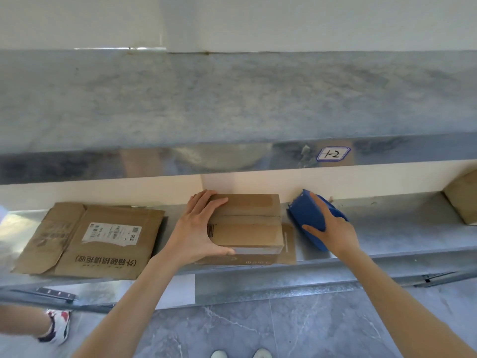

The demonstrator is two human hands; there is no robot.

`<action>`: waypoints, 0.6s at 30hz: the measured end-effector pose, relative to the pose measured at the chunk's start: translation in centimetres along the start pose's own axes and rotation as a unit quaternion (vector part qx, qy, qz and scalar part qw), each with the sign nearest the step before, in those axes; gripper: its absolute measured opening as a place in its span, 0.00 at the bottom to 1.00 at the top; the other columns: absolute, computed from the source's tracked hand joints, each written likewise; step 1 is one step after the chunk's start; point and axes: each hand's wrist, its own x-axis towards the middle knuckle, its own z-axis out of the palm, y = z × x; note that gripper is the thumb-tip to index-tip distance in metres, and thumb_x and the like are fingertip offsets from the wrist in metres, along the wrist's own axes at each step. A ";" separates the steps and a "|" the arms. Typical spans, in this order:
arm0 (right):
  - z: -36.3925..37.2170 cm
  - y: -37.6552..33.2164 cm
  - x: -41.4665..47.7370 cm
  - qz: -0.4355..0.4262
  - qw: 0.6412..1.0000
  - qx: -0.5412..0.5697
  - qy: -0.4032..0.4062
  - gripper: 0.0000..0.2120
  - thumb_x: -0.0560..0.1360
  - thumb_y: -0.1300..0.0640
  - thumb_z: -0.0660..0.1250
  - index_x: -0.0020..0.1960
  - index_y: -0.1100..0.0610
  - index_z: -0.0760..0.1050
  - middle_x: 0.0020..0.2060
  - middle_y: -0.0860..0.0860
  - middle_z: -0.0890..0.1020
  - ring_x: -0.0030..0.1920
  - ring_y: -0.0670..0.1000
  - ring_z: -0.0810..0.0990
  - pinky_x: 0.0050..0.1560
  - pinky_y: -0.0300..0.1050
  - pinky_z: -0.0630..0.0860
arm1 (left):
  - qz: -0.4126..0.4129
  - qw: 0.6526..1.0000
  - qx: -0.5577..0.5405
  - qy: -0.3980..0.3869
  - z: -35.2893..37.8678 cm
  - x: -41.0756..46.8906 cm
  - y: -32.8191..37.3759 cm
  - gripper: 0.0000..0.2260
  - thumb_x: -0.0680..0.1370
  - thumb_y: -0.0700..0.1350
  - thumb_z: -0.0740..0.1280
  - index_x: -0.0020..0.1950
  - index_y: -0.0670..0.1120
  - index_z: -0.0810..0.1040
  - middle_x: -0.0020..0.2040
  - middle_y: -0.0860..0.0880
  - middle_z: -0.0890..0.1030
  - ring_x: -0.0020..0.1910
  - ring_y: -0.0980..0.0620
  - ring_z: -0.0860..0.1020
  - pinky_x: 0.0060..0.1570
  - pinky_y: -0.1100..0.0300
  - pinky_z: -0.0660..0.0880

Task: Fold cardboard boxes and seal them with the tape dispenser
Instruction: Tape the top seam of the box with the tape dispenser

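Steel shelf (387, 228) carries small folded brown cardboard box (247, 223), left hand (198, 228) clamping its left end, right hand (327, 228) closed around blue plastic tape dispenser (307, 215) beside it; sealing step, next drag tape along top seam.

Bare forearms, no sleeves, left hand (198, 228) and right hand (333, 228) ungloved (pale shoe toes (241, 353) below).

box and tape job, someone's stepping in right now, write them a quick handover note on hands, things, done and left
Left hand: gripping the left end of the folded box on the metal shelf.
Right hand: holding the blue tape dispenser just right of the box, not on it.
Done: the box's flaps are closed; no fresh tape visible along the centre seam.
Left: tape that seam, then fold and seal the flattened box lying to the left.
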 end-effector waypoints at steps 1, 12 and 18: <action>0.2 0.2 0.1 0.010 1.000 0.005 0.000 0.42 0.76 0.37 0.65 0.77 0.35 0.39 0.49 0.54 0.84 0.36 0.53 0.78 0.31 0.44 0.72 | 0.000 1.000 0.000 0.000 0.0 0.0 0.0 0.50 0.58 0.74 0.71 0.76 0.59 0.61 0.78 0.56 0.57 0.78 0.56 0.50 0.76 0.48 0.56; 0.9 0.4 0.2 -0.028 0.998 0.007 0.048 0.32 0.78 0.44 0.64 0.78 0.41 0.53 0.64 0.55 0.72 0.56 0.58 0.77 0.46 0.54 0.79 | -0.012 1.000 -0.007 0.005 0.2 0.0 0.0 0.50 0.57 0.72 0.75 0.76 0.60 0.62 0.78 0.57 0.58 0.79 0.53 0.52 0.74 0.50 0.58; 0.6 0.0 -0.2 -0.025 0.996 -0.049 0.072 0.33 0.77 0.40 0.65 0.78 0.42 0.56 0.62 0.57 0.69 0.56 0.61 0.75 0.41 0.51 0.78 | -0.024 1.000 -0.005 0.007 0.0 -0.2 0.4 0.51 0.57 0.69 0.78 0.76 0.60 0.62 0.78 0.57 0.57 0.79 0.54 0.51 0.74 0.52 0.56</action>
